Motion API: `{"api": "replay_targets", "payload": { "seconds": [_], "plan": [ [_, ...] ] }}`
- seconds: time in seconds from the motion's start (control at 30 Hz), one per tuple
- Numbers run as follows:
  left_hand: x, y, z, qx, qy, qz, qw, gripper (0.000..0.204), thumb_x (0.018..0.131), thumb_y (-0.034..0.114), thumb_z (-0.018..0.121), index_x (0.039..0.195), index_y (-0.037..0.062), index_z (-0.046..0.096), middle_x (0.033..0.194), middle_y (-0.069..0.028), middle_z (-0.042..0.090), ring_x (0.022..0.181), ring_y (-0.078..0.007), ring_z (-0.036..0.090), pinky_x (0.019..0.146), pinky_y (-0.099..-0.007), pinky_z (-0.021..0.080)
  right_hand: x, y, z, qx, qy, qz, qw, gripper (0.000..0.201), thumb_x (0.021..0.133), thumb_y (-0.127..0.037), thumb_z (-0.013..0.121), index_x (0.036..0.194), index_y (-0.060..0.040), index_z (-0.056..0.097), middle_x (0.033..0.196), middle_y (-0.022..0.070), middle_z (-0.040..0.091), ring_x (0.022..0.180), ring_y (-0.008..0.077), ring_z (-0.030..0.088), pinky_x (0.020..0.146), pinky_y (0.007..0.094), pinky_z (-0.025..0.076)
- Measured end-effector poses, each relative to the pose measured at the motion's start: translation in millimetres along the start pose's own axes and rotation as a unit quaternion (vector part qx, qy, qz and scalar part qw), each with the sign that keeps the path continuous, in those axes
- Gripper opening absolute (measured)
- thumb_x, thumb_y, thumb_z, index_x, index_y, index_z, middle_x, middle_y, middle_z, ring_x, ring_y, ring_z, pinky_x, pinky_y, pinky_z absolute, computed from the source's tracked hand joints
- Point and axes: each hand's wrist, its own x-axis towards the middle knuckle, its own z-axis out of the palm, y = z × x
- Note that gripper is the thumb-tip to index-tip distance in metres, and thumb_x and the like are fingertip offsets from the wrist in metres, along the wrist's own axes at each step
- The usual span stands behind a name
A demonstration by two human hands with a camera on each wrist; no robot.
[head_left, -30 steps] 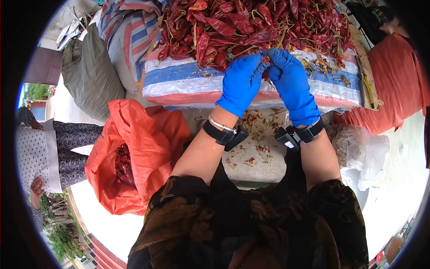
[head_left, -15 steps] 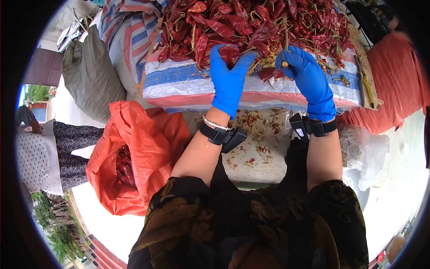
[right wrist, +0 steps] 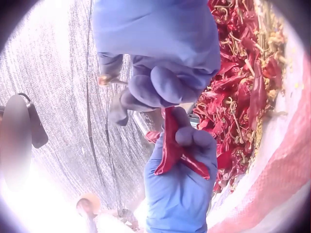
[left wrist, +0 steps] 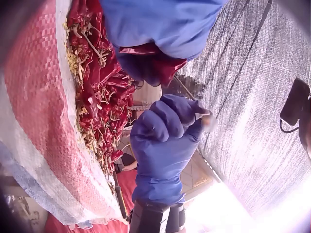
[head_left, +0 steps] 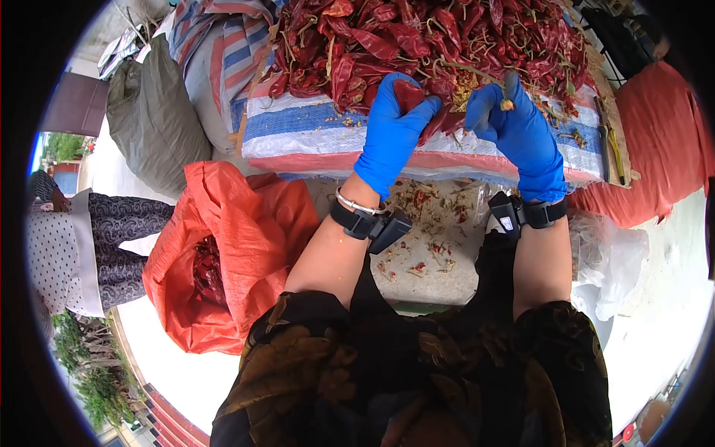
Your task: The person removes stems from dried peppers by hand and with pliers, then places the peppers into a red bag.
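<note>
Pale floor (head_left: pixel 663 246) surrounds the surface, which is covered in striped sheeting (head_left: pixel 298 141) and carries a heap of dried red chillies (head_left: pixel 417 37). Both hands wear blue gloves and work near the heap's front edge, well apart from the red sacks at either side.

The left hand (head_left: pixel 391 138) has its grip closed around a chilli (head_left: pixel 408 95), the red skin showing between thumb and fingers; the right wrist view shows red pieces sticking out of that grip. Another pod (head_left: pixel 438 125) lies just beside the left thumb in the head view; whether it is held cannot be told.

The right hand (head_left: pixel 518 138) has its fingers bent, its grip narrowed to a pinch on a stem (head_left: pixel 507 105) with a pale end poking out.

Yellow seeds (head_left: pixel 465 86) are spilled between the hands. To the left stands an open red sack (head_left: pixel 231 276) with chillies inside, near a grey-green sack (head_left: pixel 153 123). Someone in patterned trousers (head_left: pixel 134 216) stands beyond. A second red sack (head_left: pixel 659 141) bulges on the right.
</note>
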Motion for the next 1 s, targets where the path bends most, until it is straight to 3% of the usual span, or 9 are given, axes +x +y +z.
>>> {"api": "replay_targets", "payload": {
  "seconds": [0.03, 0.13, 0.27, 0.33, 0.53, 0.63, 0.87, 0.93, 1.0],
  "plan": [
    [1, -1, -1, -0.011, 0.015, -0.012, 1.0, 0.028, 0.074, 0.002, 0.067, 0.092, 0.0075, 0.046, 0.081, 0.0011, 0.051, 0.072, -0.007, 0.046, 0.066, -0.0229, 0.043, 2, -1, -1, 0.001, 0.05, 0.045, 0.998, 0.065, 0.087, -0.059, 0.031, 0.079, -0.0019, 0.061, 0.069, 0.0037, 0.056, 0.054, 0.01, 0.041, 0.049, 0.0221, 0.031],
    [1, 0, -2, 0.001, 0.004, 0.021, 1.0, 0.019, 0.08, -0.002, 0.058, 0.091, 0.0083, 0.046, 0.085, -0.0005, 0.054, 0.074, -0.0062, 0.052, 0.065, -0.0205, 0.045, 6, 3, -3, 0.076, 0.043, 0.013, 0.996, 0.066, 0.087, -0.059, 0.028, 0.084, -0.0019, 0.061, 0.068, 0.0042, 0.056, 0.051, 0.0098, 0.038, 0.047, 0.0223, 0.027],
    [-4, 3, -1, 0.009, -0.023, 0.036, 0.999, 0.022, 0.079, -0.002, 0.059, 0.094, 0.0079, 0.047, 0.087, -0.0008, 0.054, 0.078, -0.0066, 0.052, 0.07, -0.0213, 0.046, 6, 11, -1, 0.199, 0.004, -0.015, 0.98, 0.06, 0.09, -0.053, 0.032, 0.09, -0.0013, 0.061, 0.073, 0.0043, 0.058, 0.051, 0.0089, 0.04, 0.048, 0.021, 0.031],
    [-6, 6, 0, -0.002, -0.048, 0.021, 0.999, 0.024, 0.078, -0.002, 0.06, 0.096, 0.008, 0.047, 0.088, -0.0007, 0.054, 0.08, -0.0067, 0.052, 0.073, -0.0216, 0.045, 8, 10, 11, 0.113, 0.226, 0.079, 0.964, 0.042, 0.091, -0.039, 0.043, 0.096, -0.0014, 0.061, 0.081, 0.0043, 0.061, 0.057, 0.0082, 0.046, 0.053, 0.0203, 0.037],
    [-7, 4, 2, 0.025, -0.095, -0.028, 0.995, 0.03, 0.076, 0.001, 0.063, 0.102, 0.0063, 0.049, 0.093, -0.0011, 0.055, 0.084, -0.008, 0.051, 0.076, -0.0233, 0.045, 9, 6, 20, -0.132, 0.135, 0.016, 0.982, 0.018, 0.084, -0.011, 0.057, 0.1, -0.0022, 0.06, 0.091, 0.0045, 0.063, 0.079, 0.0103, 0.057, 0.07, 0.0221, 0.046],
    [-7, 6, 4, -0.005, -0.104, -0.068, 0.992, 0.035, 0.076, 0.005, 0.065, 0.106, 0.0048, 0.048, 0.095, -0.0017, 0.056, 0.087, -0.0088, 0.051, 0.078, -0.0246, 0.045, 8, 14, 7, -0.154, 0.117, -0.005, 0.981, 0.016, 0.082, -0.006, 0.058, 0.097, -0.0009, 0.06, 0.089, 0.0048, 0.063, 0.082, 0.0108, 0.058, 0.074, 0.0233, 0.046],
    [-9, 10, 12, 0.044, -0.089, -0.065, 0.993, 0.037, 0.074, 0.012, 0.069, 0.104, 0.0029, 0.05, 0.094, -0.0028, 0.057, 0.084, -0.0086, 0.052, 0.076, -0.0246, 0.045, 7, 20, 5, -0.14, 0.153, -0.006, 0.978, 0.012, 0.082, -0.002, 0.055, 0.093, 0.0002, 0.059, 0.087, 0.0065, 0.063, 0.08, 0.0111, 0.058, 0.072, 0.0237, 0.047],
    [-8, 7, 7, 0.057, -0.115, -0.15, 0.98, 0.03, 0.075, 0.014, 0.07, 0.099, 0.0024, 0.055, 0.09, -0.002, 0.059, 0.079, -0.0079, 0.053, 0.073, -0.0236, 0.045, 6, 15, 10, -0.155, 0.161, 0.008, 0.975, 0.013, 0.082, -0.002, 0.054, 0.094, 0.0004, 0.059, 0.086, 0.006, 0.063, 0.079, 0.0107, 0.058, 0.071, 0.0244, 0.046],
    [-8, 6, 7, 0.079, -0.126, -0.125, 0.981, 0.027, 0.075, 0.014, 0.069, 0.097, 0.0022, 0.057, 0.088, -0.0017, 0.06, 0.077, -0.0074, 0.053, 0.071, -0.0231, 0.045, 4, 11, 11, -0.112, 0.156, 0.036, 0.981, 0.012, 0.083, -0.004, 0.055, 0.094, -0.0004, 0.059, 0.085, 0.0037, 0.062, 0.079, 0.0098, 0.057, 0.071, 0.0227, 0.046]
  ]
}}
